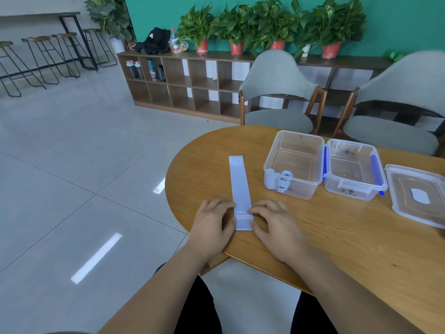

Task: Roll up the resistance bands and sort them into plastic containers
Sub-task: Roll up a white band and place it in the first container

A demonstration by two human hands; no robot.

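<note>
A pale blue resistance band (pixel 238 184) lies flat and unrolled on the wooden table (pixel 337 237), running away from me. My left hand (pixel 214 218) touches its near left edge, and my right hand (pixel 272 220) touches its near right edge, fingertips and thumbs at the band's near end. A clear plastic container (pixel 295 162) to the right holds rolled pale bands (pixel 281 178) in its near left corner. Beside it stands a second clear container (pixel 354 168) with blue clips, nothing visible inside.
A clear lid (pixel 419 196) lies at the table's right edge. Two grey chairs (pixel 277 92) stand behind the table, in front of a low wooden shelf (pixel 187 88) topped with potted plants. Tiled floor lies to the left.
</note>
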